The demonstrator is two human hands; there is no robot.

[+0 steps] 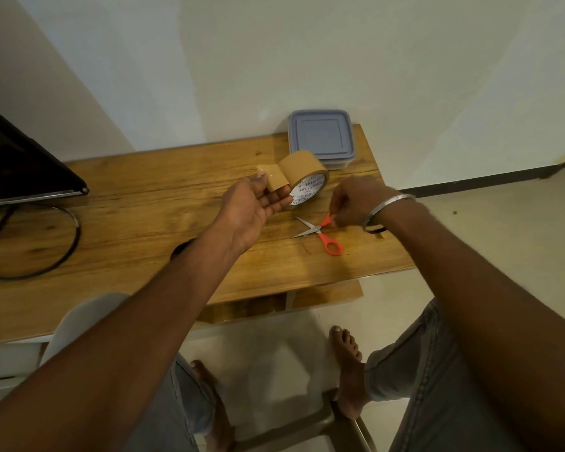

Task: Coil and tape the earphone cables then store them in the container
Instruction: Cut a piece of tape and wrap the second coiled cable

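At the centre of the frame, the right hand (353,200) was closed on one orange handle of the scissors (320,234), which lay with blades apart on the wooden worktop (144,203). Just left, the left hand (258,203) held the brown tape roll (302,177), its fingers (279,199) curled on the roll, thumb pressing the loose end. Farther back stood the closed grey container (320,138). The earphone cables were not visible.

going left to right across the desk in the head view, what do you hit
monitor → black cable loop → left hand → brown tape roll → orange-handled scissors → right hand
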